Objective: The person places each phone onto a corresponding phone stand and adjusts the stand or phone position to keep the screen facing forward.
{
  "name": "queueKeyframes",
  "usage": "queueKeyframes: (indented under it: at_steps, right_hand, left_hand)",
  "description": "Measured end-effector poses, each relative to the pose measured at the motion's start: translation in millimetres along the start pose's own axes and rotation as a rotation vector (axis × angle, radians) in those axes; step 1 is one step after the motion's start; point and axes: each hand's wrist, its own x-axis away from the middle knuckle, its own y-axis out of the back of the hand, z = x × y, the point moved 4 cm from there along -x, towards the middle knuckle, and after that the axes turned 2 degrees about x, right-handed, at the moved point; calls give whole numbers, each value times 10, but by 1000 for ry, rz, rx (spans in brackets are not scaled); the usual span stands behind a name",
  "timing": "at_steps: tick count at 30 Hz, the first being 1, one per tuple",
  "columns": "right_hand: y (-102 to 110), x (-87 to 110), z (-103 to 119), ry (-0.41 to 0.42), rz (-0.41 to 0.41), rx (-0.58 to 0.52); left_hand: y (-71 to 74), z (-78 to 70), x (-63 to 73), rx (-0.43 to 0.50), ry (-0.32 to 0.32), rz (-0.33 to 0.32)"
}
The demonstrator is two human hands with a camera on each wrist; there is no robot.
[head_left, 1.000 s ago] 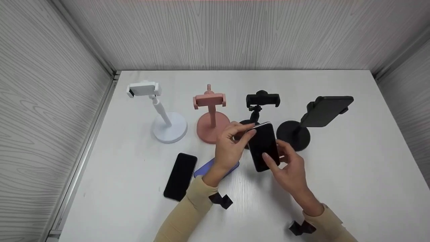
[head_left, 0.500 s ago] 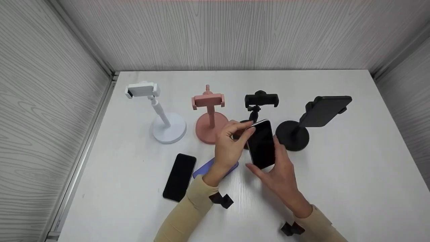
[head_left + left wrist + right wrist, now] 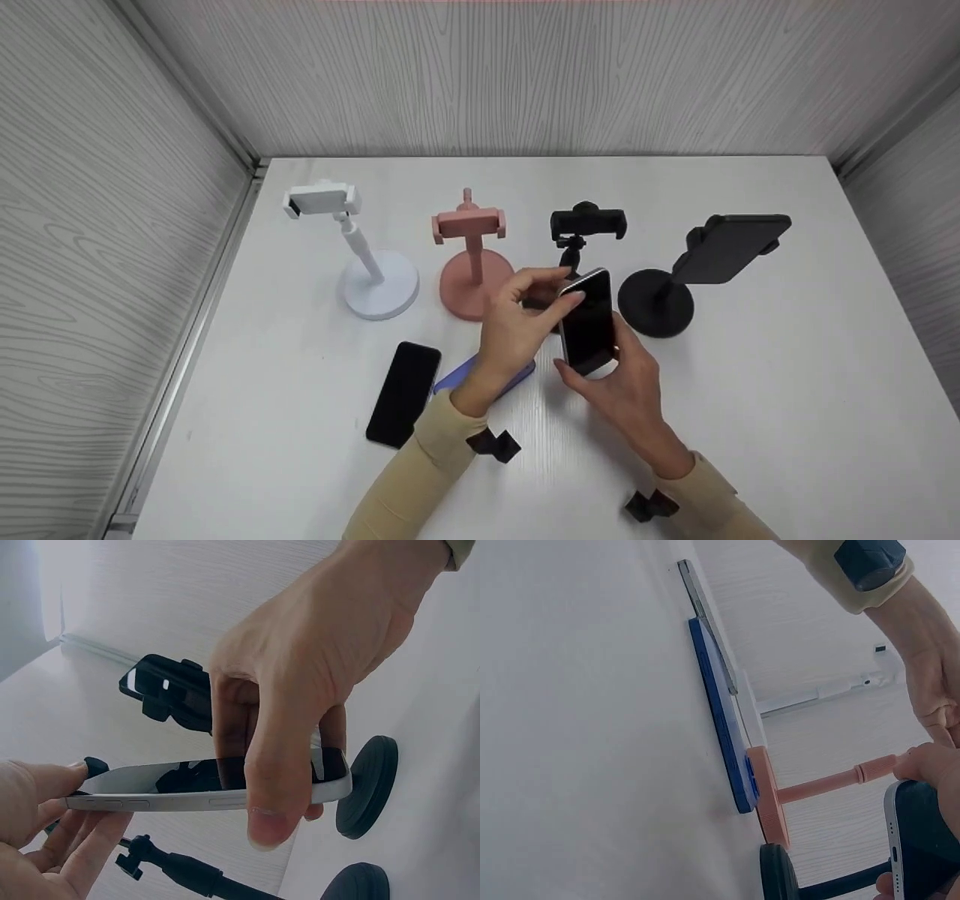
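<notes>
Both hands hold a black-screened smartphone (image 3: 589, 330) with a silvery frame, tilted above the table. My left hand (image 3: 514, 330) pinches its upper left corner, the thumb lying over the screen and the fingers behind. Around the lower end my right hand (image 3: 628, 386) grips the phone by its two sides. Right behind it stands a black phone stand (image 3: 589, 223), its clamp holding nothing and its base partly hidden. In the left wrist view, the right hand (image 3: 300, 675) spans the phone's width. The right wrist view shows the phone's end (image 3: 895, 855) with a port.
A white stand (image 3: 379, 289) and a pink stand (image 3: 478, 285) are on the left. Far right, another black stand (image 3: 656, 304) carries a dark phone (image 3: 731, 251). A black phone (image 3: 403, 394) and a blue phone (image 3: 517, 379), partly under the left forearm, lie in front.
My right thumb has left the screen and moved to the phone's lower left edge. The phone is turned more upright, and my left thumb reaches slightly further over its top.
</notes>
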Motion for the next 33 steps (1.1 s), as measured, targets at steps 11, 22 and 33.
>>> queueKeyframes:
  at_steps: [11, 22, 33]
  right_hand:
    - [42, -12, -40, 7, -20, -101]
    - [98, -118, 8, 17, -25, -183]
    - [98, -316, 110, 52, -25, -292]
  left_hand:
    - [87, -137, -77, -36, -157, -49]
    - [99, -206, -228, -103, -222, -81]
    - [50, -214, -326, -130, -276, -120]
